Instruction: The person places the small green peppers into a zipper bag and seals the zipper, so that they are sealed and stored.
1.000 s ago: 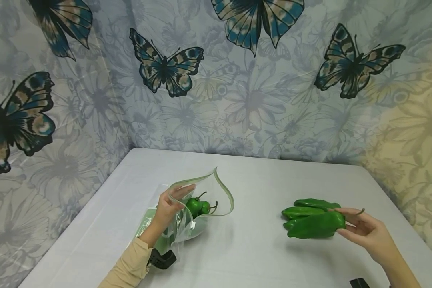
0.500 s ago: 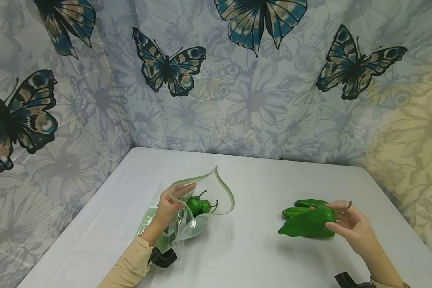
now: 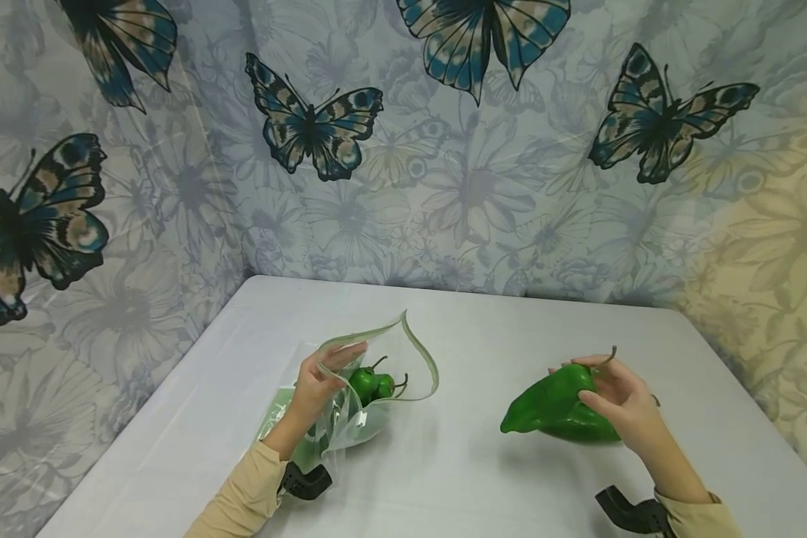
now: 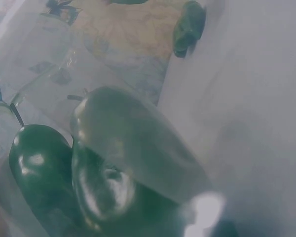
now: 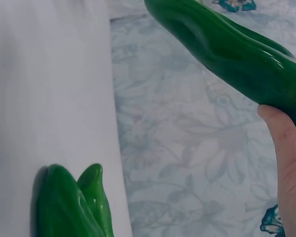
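Observation:
My left hand (image 3: 319,381) grips the rim of a clear zip-top bag (image 3: 359,430) with a green edge, its mouth spread wide. Inside the bag lie green peppers (image 3: 365,385), stems toward the opening; in the left wrist view two pepper bodies (image 4: 128,197) fill the lower part behind the film. My right hand (image 3: 622,400) holds a long green pepper (image 3: 548,400) near its stem end, tip pointing left, raised off the table. Behind and below it, more green peppers (image 3: 581,429) lie on the table, mostly covered in the head view; the right wrist view shows two (image 5: 64,207).
A white-covered table (image 3: 467,463) carries everything. Beneath my left forearm lies a flat green-and-clear plastic packet (image 3: 276,411). Butterfly-patterned cloth (image 3: 471,187) stands behind the table and at both sides. Black straps (image 3: 305,482) sit at both wrists.
My right hand has lifted one pepper from beside the others and carried it left, toward the bag. My left hand and the bag have stayed in place.

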`<state>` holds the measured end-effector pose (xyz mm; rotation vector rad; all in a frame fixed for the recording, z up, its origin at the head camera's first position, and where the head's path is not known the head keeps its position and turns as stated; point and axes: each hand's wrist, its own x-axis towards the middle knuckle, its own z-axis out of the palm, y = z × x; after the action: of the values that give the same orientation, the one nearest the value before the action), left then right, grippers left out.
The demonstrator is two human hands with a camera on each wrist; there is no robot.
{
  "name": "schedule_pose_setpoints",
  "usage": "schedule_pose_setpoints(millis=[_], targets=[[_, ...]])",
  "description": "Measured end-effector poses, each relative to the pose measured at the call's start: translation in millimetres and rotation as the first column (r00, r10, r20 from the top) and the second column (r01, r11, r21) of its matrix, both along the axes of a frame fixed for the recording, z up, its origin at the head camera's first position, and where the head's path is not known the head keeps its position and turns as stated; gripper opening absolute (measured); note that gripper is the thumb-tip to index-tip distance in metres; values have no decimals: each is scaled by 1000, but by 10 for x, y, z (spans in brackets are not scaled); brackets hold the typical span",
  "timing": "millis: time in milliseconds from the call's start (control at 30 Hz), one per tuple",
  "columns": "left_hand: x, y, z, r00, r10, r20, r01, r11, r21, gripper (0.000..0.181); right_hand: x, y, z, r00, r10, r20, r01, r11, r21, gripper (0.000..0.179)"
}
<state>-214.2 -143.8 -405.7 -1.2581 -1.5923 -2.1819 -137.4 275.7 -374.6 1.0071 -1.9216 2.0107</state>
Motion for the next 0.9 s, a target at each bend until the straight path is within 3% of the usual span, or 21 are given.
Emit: schedule_pose_setpoints(millis=[200, 300, 367, 500, 600, 733, 900], targets=[[-9, 3, -3, 1000, 4, 21, -4, 1000, -6, 51, -443, 422, -653, 998, 61, -14, -62, 992, -110, 45], [-6, -1, -1, 1000, 2, 21, -2, 1000, 0, 51, -523, 433, -741, 998, 54, -39, -60, 985, -159, 47], [-2, -3, 4, 1000, -4, 9, 4, 1000, 3, 51, -489, 342, -645, 999, 12, -50, -20, 986, -168, 45], [-6, 0, 6, 1000, -5, -9, 5, 1000, 8, 52, -272, -26, -184, 995, -80, -64, 68, 983, -173, 35], [-16, 6, 0, 1000, -11, -15, 11, 1000, 16, 52, -128, -264, 102, 991, -100, -85, 83, 979, -185, 31], [-18, 18, -10, 1000, -21, -6, 21, 1000, 18, 51, -71, -392, 221, 988, -118, -96, 94, 970, -224, 38], [-21, -1, -19, 1000, -4, -5, 4, 1000, 8, 50, -100, -511, 248, 985, -143, -94, 113, 957, -267, 28]])
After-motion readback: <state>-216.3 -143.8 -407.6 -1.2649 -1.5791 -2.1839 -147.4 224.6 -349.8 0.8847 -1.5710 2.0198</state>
